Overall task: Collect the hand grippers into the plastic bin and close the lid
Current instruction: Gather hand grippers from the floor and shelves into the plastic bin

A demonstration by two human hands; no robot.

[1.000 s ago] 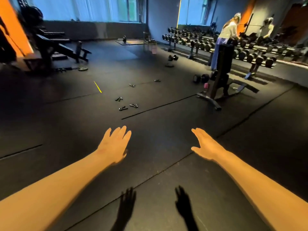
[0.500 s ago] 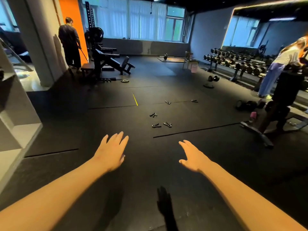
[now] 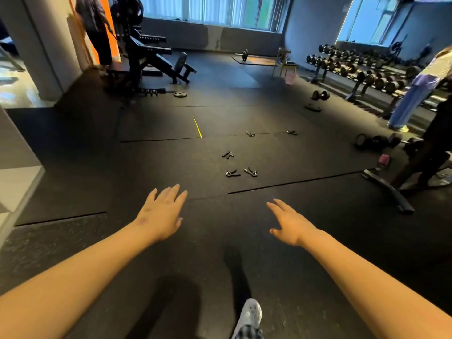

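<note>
Several black hand grippers lie scattered on the dark rubber gym floor ahead of me. The nearest two, one hand gripper (image 3: pixel 232 173) and another hand gripper (image 3: pixel 250 171), lie side by side, and a third hand gripper (image 3: pixel 227 155) lies just beyond them. Two more lie farther off near a floor seam (image 3: pixel 250 133) (image 3: pixel 292 132). My left hand (image 3: pixel 162 214) and my right hand (image 3: pixel 289 222) are stretched forward, palms down, fingers straight, holding nothing, well short of the grippers. No plastic bin is in view.
A weight bench (image 3: pixel 391 192) with a person behind it stands at the right, with loose dumbbells (image 3: pixel 376 141) on the floor. Dumbbell racks (image 3: pixel 354 67) line the right wall. A black rack machine (image 3: pixel 144 57) and another person stand at the back left. My shoe (image 3: pixel 249 314) shows below.
The view has swung left and come closer to the grippers; the bench has slid to the right edge. Both hands stay outstretched and empty. My foot has come into view.
</note>
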